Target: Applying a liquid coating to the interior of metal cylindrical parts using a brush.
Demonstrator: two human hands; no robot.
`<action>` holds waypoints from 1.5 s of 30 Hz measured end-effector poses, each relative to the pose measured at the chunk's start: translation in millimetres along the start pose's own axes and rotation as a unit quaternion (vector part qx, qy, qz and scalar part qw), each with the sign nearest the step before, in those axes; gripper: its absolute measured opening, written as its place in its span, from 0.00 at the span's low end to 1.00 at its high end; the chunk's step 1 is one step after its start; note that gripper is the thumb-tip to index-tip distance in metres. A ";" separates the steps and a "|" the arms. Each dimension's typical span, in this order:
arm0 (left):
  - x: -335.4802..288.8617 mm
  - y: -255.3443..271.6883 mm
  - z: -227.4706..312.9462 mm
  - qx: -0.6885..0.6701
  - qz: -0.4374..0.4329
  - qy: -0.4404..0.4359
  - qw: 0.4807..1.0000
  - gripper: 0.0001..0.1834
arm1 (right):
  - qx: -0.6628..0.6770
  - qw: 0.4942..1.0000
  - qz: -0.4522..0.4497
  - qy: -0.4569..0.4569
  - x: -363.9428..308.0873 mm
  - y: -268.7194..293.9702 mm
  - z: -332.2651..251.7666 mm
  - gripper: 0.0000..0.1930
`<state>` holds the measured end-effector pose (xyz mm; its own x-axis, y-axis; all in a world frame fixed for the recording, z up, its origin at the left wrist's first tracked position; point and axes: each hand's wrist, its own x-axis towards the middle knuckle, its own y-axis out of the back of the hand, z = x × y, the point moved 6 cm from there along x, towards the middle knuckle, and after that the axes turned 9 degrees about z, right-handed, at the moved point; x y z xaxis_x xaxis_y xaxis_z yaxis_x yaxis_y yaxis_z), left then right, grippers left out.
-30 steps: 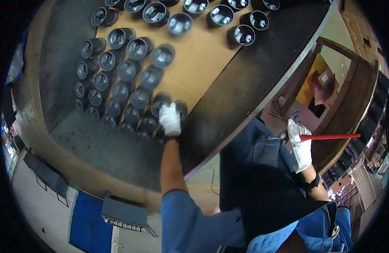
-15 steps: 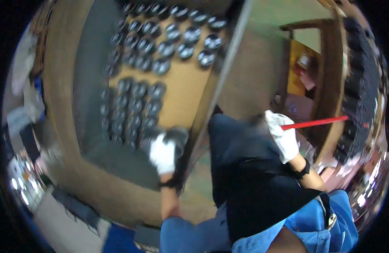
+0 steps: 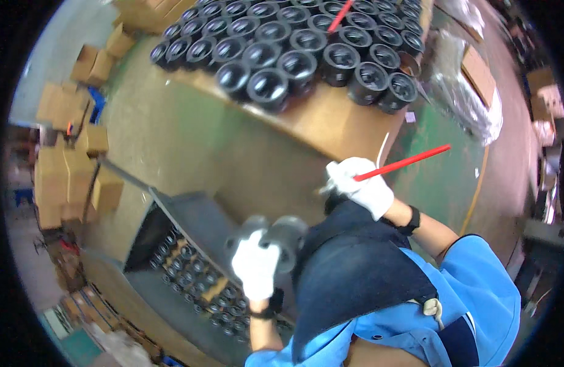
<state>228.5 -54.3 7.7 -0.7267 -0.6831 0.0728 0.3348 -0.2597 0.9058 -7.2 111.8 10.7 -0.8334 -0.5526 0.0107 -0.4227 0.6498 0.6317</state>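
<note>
My left hand [image 3: 255, 263], in a white glove, grips two dark hollow cylinders [image 3: 289, 238], blurred by motion and side by side. It is held over the near right edge of a grey bin [image 3: 202, 211], in which rows of similar black cylinders stand on a brown sheet. My right hand [image 3: 362, 186], also gloved, is closed around a slim red stick [image 3: 416, 161] that points up to the right. The stick's other end is hidden in the fingers. In front of me, many black open-topped cylinders [image 3: 268, 85] stand packed together on a brown table [image 3: 331, 125].
A second red stick [image 3: 341, 16] lies among the cylinders on the table. Cardboard boxes [image 3: 65, 174] are stacked at the left. To the right of the table sits a plastic-wrapped bundle [image 3: 462, 92] with a cardboard piece on it. Green floor [image 3: 428, 183] shows between.
My left hand has come up out of the bin holding the two cylinders. The view has turned from the bin to the table. My right hand still holds the red stick.
</note>
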 end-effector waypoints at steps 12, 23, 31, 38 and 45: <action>122.6 -142.7 239.6 0.027 -0.058 -0.374 0.925 0.09 | 0.249 0.894 0.311 -0.206 57.0 215.9 175.9 0.22; 132.8 -107.0 275.0 0.010 -0.012 -0.388 0.921 0.22 | -0.087 0.945 0.286 -0.135 156.4 209.6 272.3 0.22; 144.0 -123.8 234.7 0.108 -0.068 -0.456 0.881 0.14 | 0.146 0.913 0.318 -0.211 144.1 211.1 254.3 0.24; 158.5 -107.5 148.4 -0.359 -0.003 -0.075 0.930 0.16 | 0.310 0.882 0.311 -0.172 105.7 171.2 160.3 0.22; 136.9 -126.5 157.3 -0.713 -0.142 0.339 0.597 0.12 | 0.435 0.873 0.163 -0.151 72.8 98.9 46.6 0.19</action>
<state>-7.7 -7.6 -31.3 -0.6283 -0.4672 -0.6220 0.7769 -0.4180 -0.4708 -126.3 160.2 37.8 -0.9600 -0.1875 -0.2081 -0.1472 0.9697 -0.1948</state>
